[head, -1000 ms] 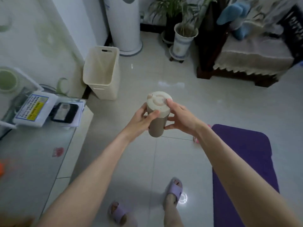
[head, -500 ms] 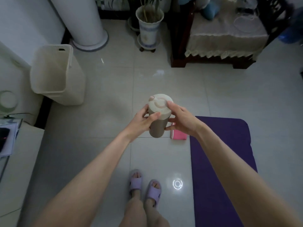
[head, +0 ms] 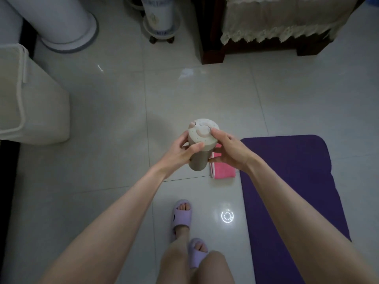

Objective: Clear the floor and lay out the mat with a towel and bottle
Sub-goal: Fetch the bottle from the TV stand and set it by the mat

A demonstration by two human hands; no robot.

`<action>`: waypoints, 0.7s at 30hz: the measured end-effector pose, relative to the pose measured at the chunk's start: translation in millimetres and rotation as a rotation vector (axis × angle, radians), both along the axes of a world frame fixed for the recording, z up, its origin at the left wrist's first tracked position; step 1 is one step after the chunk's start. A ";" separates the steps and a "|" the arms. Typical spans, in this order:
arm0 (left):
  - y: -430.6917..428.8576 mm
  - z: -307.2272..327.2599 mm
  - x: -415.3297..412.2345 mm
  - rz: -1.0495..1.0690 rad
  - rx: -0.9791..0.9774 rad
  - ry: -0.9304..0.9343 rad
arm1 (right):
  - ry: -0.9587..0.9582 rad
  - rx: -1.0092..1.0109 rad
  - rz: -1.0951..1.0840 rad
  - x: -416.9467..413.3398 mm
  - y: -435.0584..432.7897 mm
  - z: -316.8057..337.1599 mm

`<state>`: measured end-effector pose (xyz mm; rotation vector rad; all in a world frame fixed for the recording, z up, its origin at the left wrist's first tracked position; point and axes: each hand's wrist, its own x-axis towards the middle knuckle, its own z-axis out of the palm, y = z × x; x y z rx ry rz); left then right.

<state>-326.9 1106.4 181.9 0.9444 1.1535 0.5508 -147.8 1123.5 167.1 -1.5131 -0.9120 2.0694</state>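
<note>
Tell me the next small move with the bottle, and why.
Probably lower the bottle to the floor beside the pink towel. Both the left hand and right hand hold it upright in the air, while the purple mat and towel already lie below.

A home living room: glossy tiled floor [head: 102,111], lace-covered wooden seat [head: 266,23], potted-plant stand [head: 160,21], cream bin [head: 30,103], purple mat [head: 287,181], house slippers [head: 181,214].

Both hands [head: 205,152] outstretched, fingers curled
</note>
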 end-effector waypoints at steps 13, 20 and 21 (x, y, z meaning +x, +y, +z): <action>56.2 -256.9 31.6 0.016 0.025 0.032 | 0.014 0.039 -0.018 28.3 55.1 -252.1; 65.8 -368.5 41.8 0.021 0.069 0.019 | 0.005 0.074 0.009 38.1 67.6 -358.3; 66.4 -384.0 43.0 0.021 0.082 0.021 | 0.002 0.086 0.012 38.9 68.2 -372.9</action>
